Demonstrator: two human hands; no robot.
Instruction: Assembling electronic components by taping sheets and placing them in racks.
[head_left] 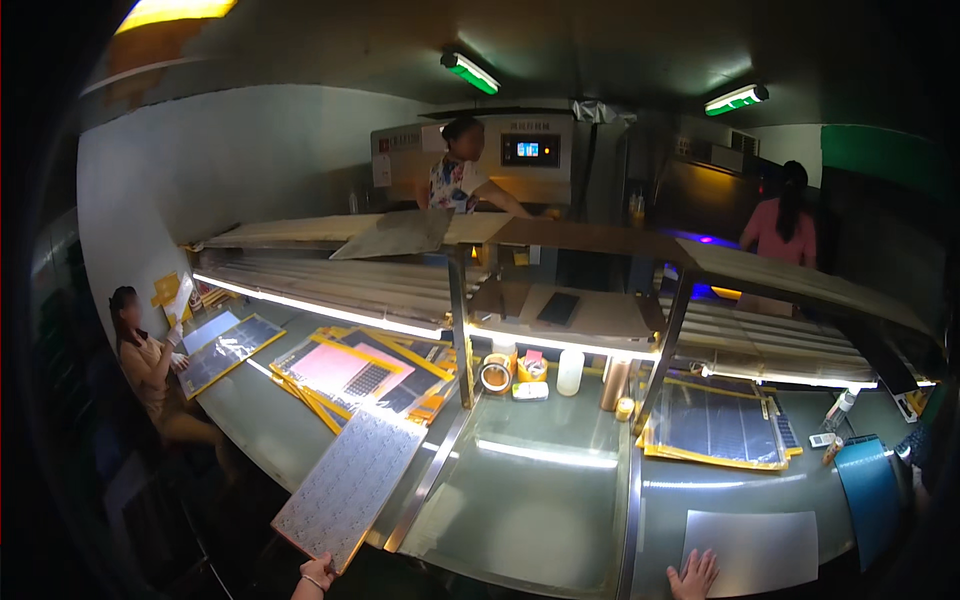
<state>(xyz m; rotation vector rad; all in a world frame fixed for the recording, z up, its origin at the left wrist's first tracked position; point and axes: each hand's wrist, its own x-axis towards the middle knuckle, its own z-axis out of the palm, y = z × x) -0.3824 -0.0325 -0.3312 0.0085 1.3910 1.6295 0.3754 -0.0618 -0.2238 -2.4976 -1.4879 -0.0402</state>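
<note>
My left hand (318, 571) is closed on the near lower corner of a long, pale grey panel (352, 480) with a fine repeated pattern and a thin orange-brown edge. The panel slants away from me, its far end next to yellow-edged films (340, 365) on the table. On the right, my right hand (694, 574) rests on the left part of a plain silver-grey sheet (762, 548), fingers spread and palm down. That sheet lies flat near the table's front edge.
A metal divider (435, 480) crosses the glossy table. Tape roll (495, 374), white bottle (570, 372) and brown cylinder (615, 384) stand under a lit shelf (590, 235). Yellow-edged dark films (715, 425) and a teal sheet (866, 495) lie right. People work left, right and behind the shelf.
</note>
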